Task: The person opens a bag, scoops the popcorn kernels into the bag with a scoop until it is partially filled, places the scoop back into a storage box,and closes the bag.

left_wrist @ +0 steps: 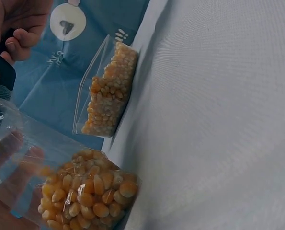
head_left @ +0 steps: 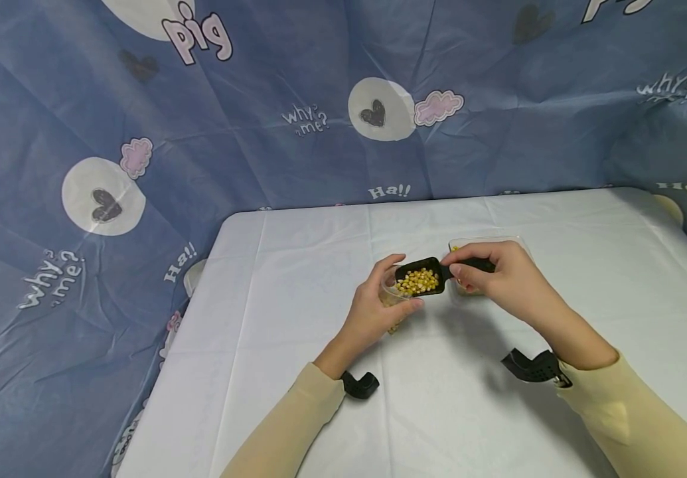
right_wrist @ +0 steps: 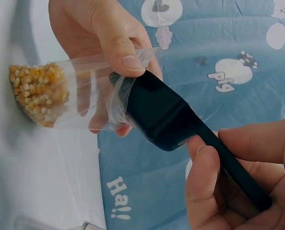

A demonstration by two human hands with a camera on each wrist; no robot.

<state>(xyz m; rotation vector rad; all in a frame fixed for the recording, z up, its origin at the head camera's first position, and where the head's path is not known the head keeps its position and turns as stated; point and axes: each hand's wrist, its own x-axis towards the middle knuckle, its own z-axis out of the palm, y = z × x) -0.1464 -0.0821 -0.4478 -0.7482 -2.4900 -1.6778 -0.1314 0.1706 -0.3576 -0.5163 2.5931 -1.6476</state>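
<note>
My left hand holds a clear plastic bag by its mouth, with fingers and thumb round it. Corn kernels fill the bag's lower part, which hangs down to the tablecloth. My right hand grips the handle of a black scoop between thumb and fingers. The scoop's front end sits inside the bag's mouth, and a load of yellow corn kernels lies in its bowl. In the right wrist view the scoop's underside shows and its load is hidden.
Behind my right hand stands a clear rectangular container of corn kernels, partly covered by that hand in the head view. A white cloth covers the table. A blue printed curtain hangs along the far edge.
</note>
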